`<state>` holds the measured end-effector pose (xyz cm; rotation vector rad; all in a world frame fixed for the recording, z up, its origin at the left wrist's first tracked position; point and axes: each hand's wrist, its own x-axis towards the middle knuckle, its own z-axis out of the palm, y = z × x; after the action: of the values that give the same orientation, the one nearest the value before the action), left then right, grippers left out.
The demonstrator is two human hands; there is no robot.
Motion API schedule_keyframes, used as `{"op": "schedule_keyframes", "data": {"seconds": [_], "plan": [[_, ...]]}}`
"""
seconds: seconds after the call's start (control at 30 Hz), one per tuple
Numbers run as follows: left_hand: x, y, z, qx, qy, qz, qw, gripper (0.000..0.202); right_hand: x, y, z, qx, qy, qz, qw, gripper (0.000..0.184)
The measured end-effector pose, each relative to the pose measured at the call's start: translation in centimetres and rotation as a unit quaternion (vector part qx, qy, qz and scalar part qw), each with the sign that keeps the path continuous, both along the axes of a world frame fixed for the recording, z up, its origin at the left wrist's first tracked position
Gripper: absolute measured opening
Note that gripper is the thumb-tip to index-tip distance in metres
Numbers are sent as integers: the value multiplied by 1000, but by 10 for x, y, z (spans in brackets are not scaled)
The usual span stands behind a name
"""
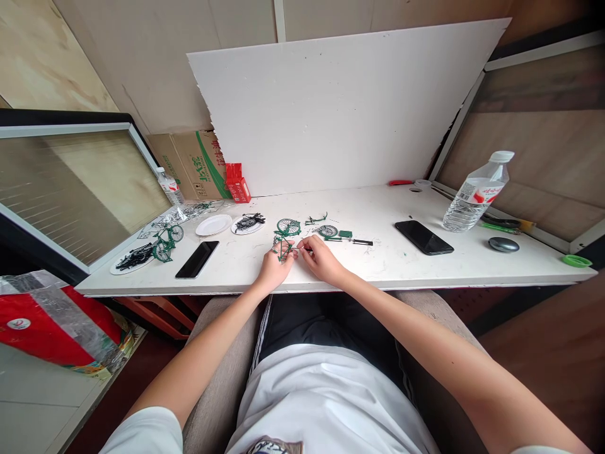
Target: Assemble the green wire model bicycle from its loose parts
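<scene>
Two bare hands meet near the front of a white table (392, 272), the left (276, 268) grasping a small green model bicycle (285, 232) at the fingertips, the right (322, 260) closed in a pinch just beside it on what seems a thin dark piece (309, 251), too small to identify. The bicycle tilts up from the left fingers, a spoked wheel at its far end. Just beyond the right hand lie a loose wheel (328, 231), a slim green part (316, 220), a green rack-like part (345, 234) and a black stick (363, 242).

The slender frame looks liable to bend or snap should the left fingers squeeze too hard or the right push off-line; a slip of the pinch could drop the tiny piece among the bits. A careless sweep of the right forearm might knock the loose wheel away. Left of the hands rest a phone (197, 259), a plate of black parts (248, 223) and another green bicycle (167, 242); well to the right, a second phone (424, 236) and a water bottle (474, 198), whose tipping could wet the parts.
</scene>
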<state>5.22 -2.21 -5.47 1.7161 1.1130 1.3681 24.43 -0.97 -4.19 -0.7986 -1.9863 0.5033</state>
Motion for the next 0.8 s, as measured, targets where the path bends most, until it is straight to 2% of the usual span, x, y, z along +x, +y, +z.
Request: {"op": "schedule_keyframes", "data": {"seconds": [0.23, 0.47, 0.8], "plan": [[1, -1, 0, -3, -1, 1, 1000, 31, -1, 0, 1, -6, -3, -4, 1000, 21], [1, -3, 2, -6, 15, 4, 1000, 31, 0, -4, 2, -50, -7, 2, 999, 27], [2, -3, 3, -5, 23, 4, 1000, 32, 0, -3, 2, -11, -6, -6, 1000, 20]]}}
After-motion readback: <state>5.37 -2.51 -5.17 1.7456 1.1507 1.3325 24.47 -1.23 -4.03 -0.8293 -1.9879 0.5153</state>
